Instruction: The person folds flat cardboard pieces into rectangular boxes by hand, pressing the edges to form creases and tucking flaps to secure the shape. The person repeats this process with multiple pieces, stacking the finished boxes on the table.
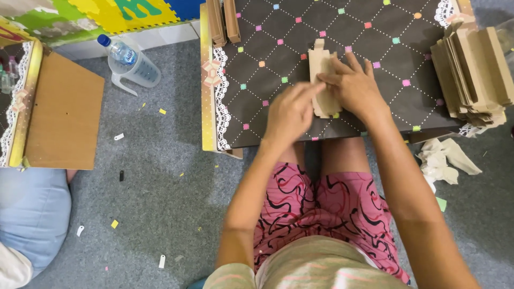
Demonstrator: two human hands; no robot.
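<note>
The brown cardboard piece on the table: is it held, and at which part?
Both hands press it flat: right hand on its middle, left hand fingertips at its left edge; cardboard piece.

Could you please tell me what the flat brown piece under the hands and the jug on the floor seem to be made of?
The brown piece looks like thin cardboard or kraft paper: matte, tan, with cut notched edges, pressed flat by the left hand and right hand. The jug looks like clear plastic: see-through walls, with a bottle visible inside.
</note>
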